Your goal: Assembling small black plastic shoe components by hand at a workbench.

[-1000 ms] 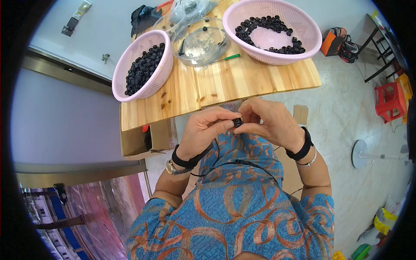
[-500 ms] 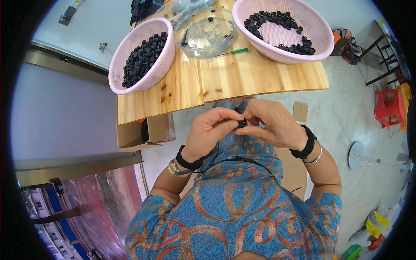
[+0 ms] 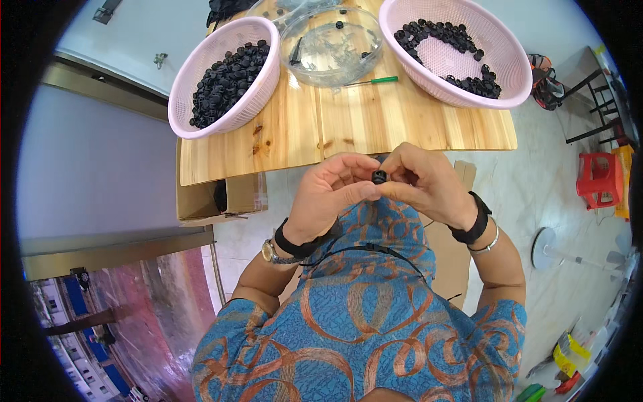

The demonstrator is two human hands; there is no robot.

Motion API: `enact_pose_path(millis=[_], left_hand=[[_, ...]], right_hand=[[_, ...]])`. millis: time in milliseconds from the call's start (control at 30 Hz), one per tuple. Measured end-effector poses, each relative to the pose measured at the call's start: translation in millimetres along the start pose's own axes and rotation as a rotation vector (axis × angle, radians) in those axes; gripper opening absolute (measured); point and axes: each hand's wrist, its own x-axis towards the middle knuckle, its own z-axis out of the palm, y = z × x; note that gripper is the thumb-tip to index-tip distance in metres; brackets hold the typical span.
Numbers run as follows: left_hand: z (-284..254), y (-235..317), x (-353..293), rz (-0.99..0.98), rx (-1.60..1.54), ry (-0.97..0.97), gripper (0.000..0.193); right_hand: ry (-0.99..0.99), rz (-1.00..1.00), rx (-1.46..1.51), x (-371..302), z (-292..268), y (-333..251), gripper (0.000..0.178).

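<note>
A small round black plastic part (image 3: 379,177) sits at my fingertips, just off the near edge of the table. My right hand (image 3: 427,184) pinches it between thumb and forefinger from the right. From the left, my left hand (image 3: 333,192) closes round it, its thumb and forefinger tips against the part's side. On the left of the table, a pink basket (image 3: 271,87) is heaped with similar black parts (image 3: 228,84). The pink basket (image 3: 516,67) on the right holds a looser, thinner layer of them (image 3: 482,86).
Between the baskets stands a clear plastic tray (image 3: 335,84) holding small clear pieces and a few black parts. A green-handled screwdriver (image 3: 384,80) lies before it on the wooden table (image 3: 348,127). A cardboard box (image 3: 244,195) is below the table's left; a red stool (image 3: 598,179) stands at right.
The black part has turned and shows more plainly between my fingertips. My hands stay together over my lap, and the view has shifted slightly.
</note>
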Motion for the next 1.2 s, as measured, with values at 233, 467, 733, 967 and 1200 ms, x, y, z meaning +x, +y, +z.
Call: enact_pose_path(millis=[233,467,733,967,1200], left_hand=[[-12,-1,-5,-0.027,-0.134,-0.053,0.023],[-5,1,-6,-0.026,-0.218,-0.002,0.025],[-13,-2,-8,0.015,0.127,-0.164,0.033],[-8,-10,-7,0.2,0.156,-0.094,0.038],[-6,-21,-10,0.306,-0.026,0.09,0.041]], right_hand=[[0.162,-0.385,-0.419,-1,12,-9,0.029],[0.3,-0.581,-0.457,5,22,0,0.031],[0.187,-0.548,-0.319,1,26,-6,0.03],[0.213,-0.42,-0.122,-1,37,-2,0.033],[0.22,-0.429,-0.1,7,53,-2,0.035]])
